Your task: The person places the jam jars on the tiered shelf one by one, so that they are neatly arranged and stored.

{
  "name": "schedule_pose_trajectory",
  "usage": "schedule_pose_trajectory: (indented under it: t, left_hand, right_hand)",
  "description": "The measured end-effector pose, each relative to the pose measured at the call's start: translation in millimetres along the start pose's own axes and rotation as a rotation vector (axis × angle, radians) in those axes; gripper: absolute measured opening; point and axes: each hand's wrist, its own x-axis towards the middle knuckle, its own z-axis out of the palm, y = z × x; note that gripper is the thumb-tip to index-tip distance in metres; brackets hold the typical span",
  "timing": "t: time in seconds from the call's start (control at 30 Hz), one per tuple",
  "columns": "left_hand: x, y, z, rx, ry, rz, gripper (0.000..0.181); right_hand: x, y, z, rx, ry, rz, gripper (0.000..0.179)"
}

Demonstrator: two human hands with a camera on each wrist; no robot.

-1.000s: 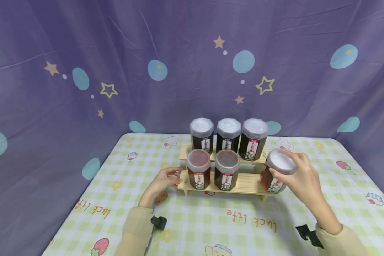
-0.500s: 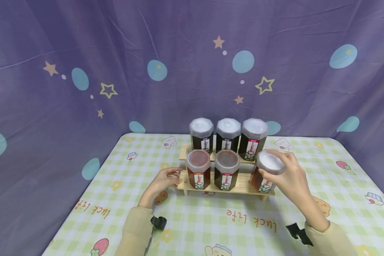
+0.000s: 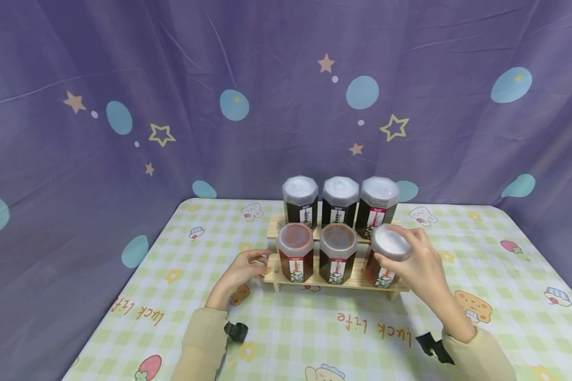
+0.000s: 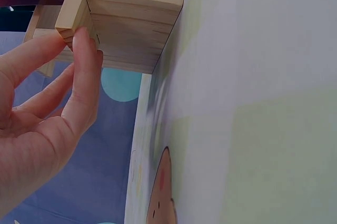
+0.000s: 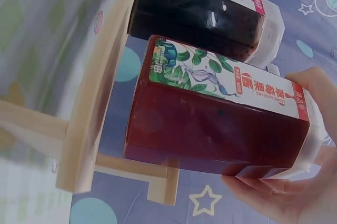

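Observation:
In the head view my right hand (image 3: 417, 264) grips a jam jar (image 5: 216, 124) by its white lid, thumb on one side and fingers on the other. Dark red jam fills this jar, and a leafy label runs down its side. The right wrist view shows a gap between its base and the front step of the two-step wooden rack (image 3: 362, 275). At the left end of that step, my left hand (image 3: 243, 266) pinches the board's corner between thumb and fingers, plain in the left wrist view. Two more jars, a red one (image 3: 296, 254) and a dark one (image 3: 338, 254), stand on the front step.
Three dark jars with white lids, among them a middle one (image 3: 340, 203), stand on the rear step. A green checked tablecloth (image 3: 286, 328) lies under the rack. Behind hangs a purple curtain (image 3: 276, 148) with stars and blue ovals.
My right hand has carried its jar leftward, from the rack's right end toward the dark jar on the front step. The left hand stays at the rack's corner.

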Motion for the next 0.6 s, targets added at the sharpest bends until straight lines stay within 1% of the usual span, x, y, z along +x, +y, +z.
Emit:
schedule_pose_trajectory:
  t: [0.03, 0.27, 0.43, 0.6]
  left_hand:
    - [1.7, -3.2, -0.5, 0.004, 0.004, 0.0, 0.049]
    - [2.2, -6.8, -0.8, 0.029, 0.03, -0.006, 0.047]
    - [2.3, -7.1, -0.7, 0.028, 0.024, -0.006, 0.048]
    - [1.4, -3.1, -1.0, 0.014, 0.014, -0.02, 0.049]
  right_hand:
    - [-0.2, 0, 1, 0.004, -0.001, 0.001, 0.055]
    - [-0.6, -3, 6, 0.016, -0.009, 0.011, 0.055]
    - [-1.3, -4, 9, 0.016, -0.014, 0.022, 0.055]
    - [-1.1, -3, 13, 0.025, 0.002, 0.002, 0.055]
